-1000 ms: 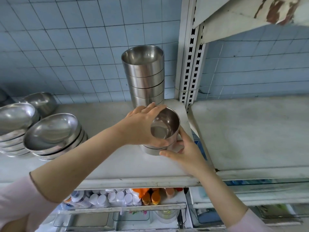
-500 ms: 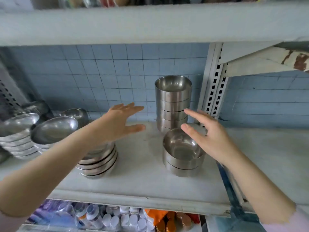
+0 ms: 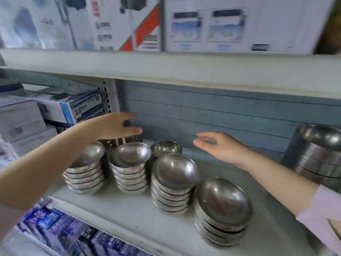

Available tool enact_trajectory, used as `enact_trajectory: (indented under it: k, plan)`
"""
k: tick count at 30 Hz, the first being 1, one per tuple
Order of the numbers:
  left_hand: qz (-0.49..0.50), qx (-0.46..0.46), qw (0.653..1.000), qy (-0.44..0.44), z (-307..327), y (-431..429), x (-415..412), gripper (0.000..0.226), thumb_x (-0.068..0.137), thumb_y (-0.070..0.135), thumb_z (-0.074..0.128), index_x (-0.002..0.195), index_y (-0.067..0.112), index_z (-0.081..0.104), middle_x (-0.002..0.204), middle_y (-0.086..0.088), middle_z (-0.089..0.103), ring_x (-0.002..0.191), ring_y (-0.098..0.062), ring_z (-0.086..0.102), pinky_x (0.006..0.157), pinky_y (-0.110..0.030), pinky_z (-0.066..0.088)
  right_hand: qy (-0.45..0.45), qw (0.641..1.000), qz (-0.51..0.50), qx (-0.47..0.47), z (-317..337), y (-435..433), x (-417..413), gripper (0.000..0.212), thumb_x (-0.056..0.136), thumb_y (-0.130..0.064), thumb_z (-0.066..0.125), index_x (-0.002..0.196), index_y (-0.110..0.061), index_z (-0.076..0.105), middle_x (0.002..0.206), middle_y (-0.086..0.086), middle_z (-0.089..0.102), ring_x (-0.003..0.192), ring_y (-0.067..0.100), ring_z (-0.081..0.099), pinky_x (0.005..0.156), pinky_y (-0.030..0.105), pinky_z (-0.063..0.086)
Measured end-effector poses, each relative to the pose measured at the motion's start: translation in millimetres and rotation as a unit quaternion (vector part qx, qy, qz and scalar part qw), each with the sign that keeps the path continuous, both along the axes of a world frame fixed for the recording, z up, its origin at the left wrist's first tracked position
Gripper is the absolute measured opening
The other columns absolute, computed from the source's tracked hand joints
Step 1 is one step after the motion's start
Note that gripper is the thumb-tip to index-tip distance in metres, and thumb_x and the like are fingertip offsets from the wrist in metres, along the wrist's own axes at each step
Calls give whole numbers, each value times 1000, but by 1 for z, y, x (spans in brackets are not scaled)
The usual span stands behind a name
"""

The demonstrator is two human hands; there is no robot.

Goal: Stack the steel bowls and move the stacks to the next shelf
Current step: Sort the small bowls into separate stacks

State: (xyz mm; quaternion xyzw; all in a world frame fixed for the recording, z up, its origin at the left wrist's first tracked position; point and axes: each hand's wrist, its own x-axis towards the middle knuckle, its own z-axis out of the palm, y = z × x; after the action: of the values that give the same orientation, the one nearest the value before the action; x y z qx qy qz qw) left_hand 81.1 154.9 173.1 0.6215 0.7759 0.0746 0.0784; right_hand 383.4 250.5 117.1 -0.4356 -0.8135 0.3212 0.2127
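Observation:
Several stacks of shallow steel bowls stand on the white shelf (image 3: 129, 215): one at the left (image 3: 86, 174), one beside it (image 3: 130, 169), a middle stack (image 3: 173, 183) and a front right stack (image 3: 221, 209). A single small bowl (image 3: 167, 147) sits behind them, near the tiled wall. A tall stack of straight-sided bowls (image 3: 319, 154) stands at the far right. My left hand (image 3: 116, 126) hovers flat above the back left bowls, fingers straight, holding nothing. My right hand (image 3: 219, 146) hangs in the air right of the small bowl, fingers extended and empty.
Cardboard boxes (image 3: 73, 106) fill the section to the left, past a slotted upright post (image 3: 108, 97). An upper shelf board (image 3: 166, 65) carries printed boxes above. Blue packets (image 3: 55, 226) lie on the shelf below. Blue tiles back the bowl shelf.
The view has swung left from the tall stack to the shallow bowl stacks. Both hands have let go of the small stack and now reach, empty, over the left part of the shelf.

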Motion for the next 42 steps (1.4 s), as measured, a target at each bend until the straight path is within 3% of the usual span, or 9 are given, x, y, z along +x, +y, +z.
enact_trajectory:
  k: [9, 13, 21, 25, 28, 30, 33, 37, 42]
  plan:
    - [-22, -135, 987, 83, -10, 58, -100, 94, 81, 76, 43, 154, 25, 12, 161, 0, 18, 146, -24, 23, 116, -43, 20, -48, 986, -89, -133, -26, 48, -87, 72, 90, -64, 55, 150, -28, 40, 153, -4, 44, 136, 18, 46, 109, 33, 39]
    - [-25, -198, 974, 102, -31, 93, -119, 108, 73, 84, 43, 154, 21, 10, 161, -4, 20, 145, -26, 25, 117, -45, 22, -87, 968, -126, -199, -39, 66, -103, 76, 88, -69, 52, 151, -29, 37, 150, -3, 43, 116, 19, 58, 80, 26, 54]
    - [-23, -234, 970, 57, -69, 128, -135, 114, 69, 84, 47, 154, 17, 12, 161, -8, 18, 145, -28, 24, 117, -44, 23, -34, 941, -120, -315, -75, 94, -127, 71, 98, -51, 50, 156, -16, 28, 162, 0, 30, 147, 22, 32, 117, 35, 31]
    - [-44, -230, 972, 14, -82, 134, -139, 105, 71, 79, 53, 152, 20, 21, 159, -6, 25, 143, -27, 29, 116, -44, 25, 37, 925, -126, -357, -88, 105, -127, 80, 89, -52, 60, 155, -18, 30, 161, 7, 34, 121, 25, 55, 113, 45, 39]
    - [-60, -212, 975, -16, -85, 136, -141, 111, 63, 82, 56, 151, 23, 24, 157, -4, 28, 141, -26, 31, 115, -44, 28, 48, 921, -144, -358, -98, 108, -125, 73, 95, -45, 58, 156, -20, 27, 162, 5, 29, 141, 30, 41, 116, 52, 34]
    - [-67, -198, 977, -38, -85, 137, -143, 118, 56, 86, 58, 150, 24, 24, 156, -2, 30, 140, -25, 34, 114, -45, 30, 48, 921, -154, -355, -99, 106, -125, 61, 99, -36, 56, 152, -14, 35, 155, 8, 41, 135, 32, 49, 110, 50, 43]
    - [-96, -179, 978, -50, -88, 135, -146, 112, 51, 88, 59, 145, 32, 35, 149, 4, 41, 134, -20, 41, 111, -42, 34, 69, 917, -164, -357, -101, 106, -124, 45, 100, -22, 56, 140, -1, 49, 130, 15, 62, 99, 30, 68, 89, 41, 58]
    - [-90, -118, 987, -69, -93, 133, -150, 107, 49, 88, 62, 138, 30, 45, 137, 5, 53, 122, -19, 52, 104, -37, 43, 93, 915, -174, -351, -93, 103, -123, 44, 98, -18, 59, 137, 1, 52, 137, 20, 59, 106, 30, 65, 84, 40, 60]
    - [-65, -41, 986, -149, -74, 117, -150, 93, 65, 69, 71, 138, 20, 41, 129, -1, 54, 114, -20, 54, 94, -31, 45, 165, 910, -182, -333, -62, 89, -118, 30, 100, -21, 56, 125, -5, 59, 103, 12, 69, 83, 22, 66, 60, 27, 60]
